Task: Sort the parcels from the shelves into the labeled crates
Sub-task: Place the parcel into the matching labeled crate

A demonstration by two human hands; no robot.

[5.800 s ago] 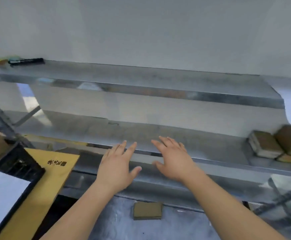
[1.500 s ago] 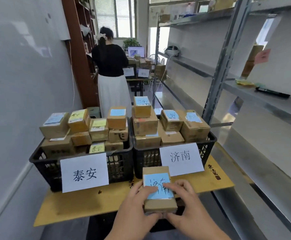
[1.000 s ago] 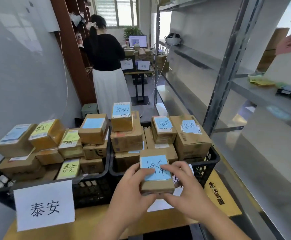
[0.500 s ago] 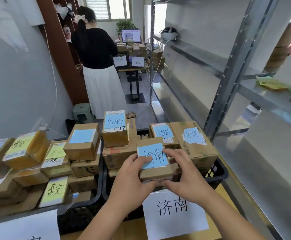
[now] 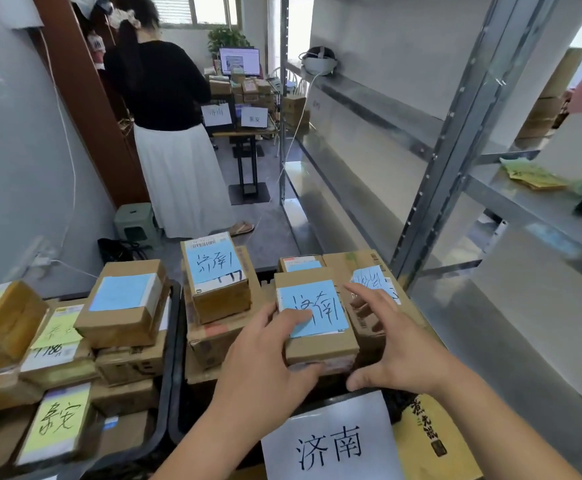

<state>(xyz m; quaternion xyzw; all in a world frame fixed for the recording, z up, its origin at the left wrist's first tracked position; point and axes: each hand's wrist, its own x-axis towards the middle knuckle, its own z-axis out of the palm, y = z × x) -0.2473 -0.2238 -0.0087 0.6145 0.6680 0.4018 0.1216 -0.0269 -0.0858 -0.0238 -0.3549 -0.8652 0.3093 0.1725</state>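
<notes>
1. Cardboard parcel (image 5: 315,317) with a blue label, held before the sign half a second ago, now rests atop the stack in the 济南 crate (image 5: 178,393), frame centre.
2. Left hand (image 5: 265,372) grips its near corner, thumb on top.
3. Right hand (image 5: 396,344) is spread, off the parcel's right side; this parcel looks sorted.

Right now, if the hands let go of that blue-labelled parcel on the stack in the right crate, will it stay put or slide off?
The blue-labelled parcel looks like a stiff, flat-sided carton, so it probably won't roll. It seems to sit flat on other boxes in the crate, likely stable. The left hand grips its near corner; the right hand is open beside it.
</notes>
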